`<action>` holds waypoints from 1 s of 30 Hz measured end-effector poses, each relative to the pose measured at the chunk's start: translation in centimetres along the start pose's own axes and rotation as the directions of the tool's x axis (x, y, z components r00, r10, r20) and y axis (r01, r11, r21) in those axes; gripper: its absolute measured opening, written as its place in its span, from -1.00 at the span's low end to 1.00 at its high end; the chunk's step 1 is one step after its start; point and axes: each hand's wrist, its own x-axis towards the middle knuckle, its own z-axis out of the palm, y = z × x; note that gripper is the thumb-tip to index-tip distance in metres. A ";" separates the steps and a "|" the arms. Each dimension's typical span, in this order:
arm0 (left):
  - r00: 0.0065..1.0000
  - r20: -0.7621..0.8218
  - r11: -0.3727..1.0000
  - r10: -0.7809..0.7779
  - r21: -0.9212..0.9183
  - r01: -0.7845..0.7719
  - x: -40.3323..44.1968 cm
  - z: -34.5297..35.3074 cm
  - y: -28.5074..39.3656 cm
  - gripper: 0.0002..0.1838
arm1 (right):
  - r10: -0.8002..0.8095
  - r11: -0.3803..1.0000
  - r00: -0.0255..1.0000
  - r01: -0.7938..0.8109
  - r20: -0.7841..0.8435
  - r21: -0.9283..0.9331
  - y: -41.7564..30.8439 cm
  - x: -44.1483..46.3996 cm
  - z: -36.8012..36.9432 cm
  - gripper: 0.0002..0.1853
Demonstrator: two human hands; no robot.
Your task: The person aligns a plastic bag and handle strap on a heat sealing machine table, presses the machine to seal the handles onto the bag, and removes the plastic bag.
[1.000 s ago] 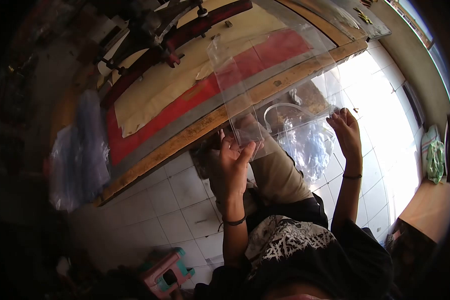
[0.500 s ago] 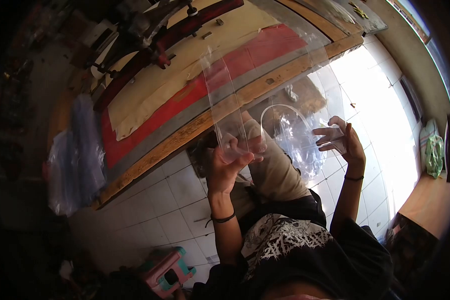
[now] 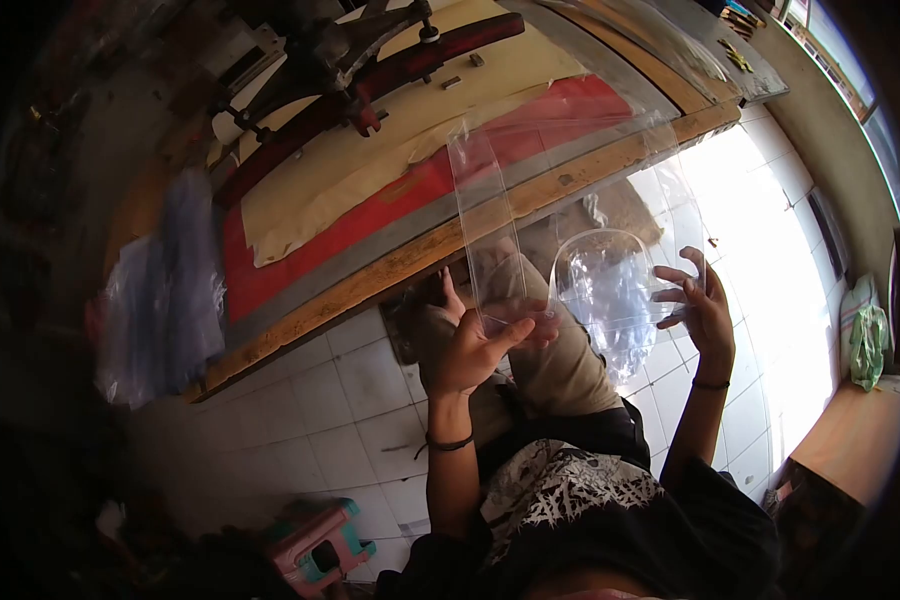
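A clear plastic bag with a thin curved handle hangs between my hands, its upper part overlapping the table edge. My left hand grips the bag's lower left corner, with the thumb on top and the fingers seen through the plastic. At the right side of the bag, my right hand has its fingers spread against or just behind the film; the exact contact is hard to tell. Below and behind the bag, a shiny bundle of plastic shows beside my leg.
A wooden-edged table carries a red sheet, a cream sheet and a dark metal frame. Folded clear plastic hangs at its left end. A pink and green stool stands on the tiled floor.
My right hand went from a pinch at the bag's edge to spread fingers. My left hand moved slightly down and closed on the lower corner. The view shifted a little.
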 end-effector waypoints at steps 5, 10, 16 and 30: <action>0.992 0.100 0.977 0.076 0.191 -0.094 3.4 0.6 3.1 -0.56 | -0.033 0.965 0.995 0.008 -0.090 -0.262 -2.2 -0.1 1.3 -0.27; 0.980 0.103 0.957 0.168 0.222 -0.187 7.9 2.7 10.6 -0.30 | -0.206 0.945 0.977 0.184 -0.058 -0.269 -6.4 1.0 2.6 -0.18; 0.974 0.104 0.849 0.203 0.476 -0.227 14.8 0.4 12.9 -0.11 | -0.259 0.931 0.966 0.246 -0.011 -0.269 -8.9 4.6 0.9 -0.27; 0.884 0.396 0.500 0.247 0.730 -0.467 18.3 -1.8 12.9 -0.19 | -0.072 -0.008 0.780 0.623 0.622 -0.782 -12.9 20.7 16.9 -0.54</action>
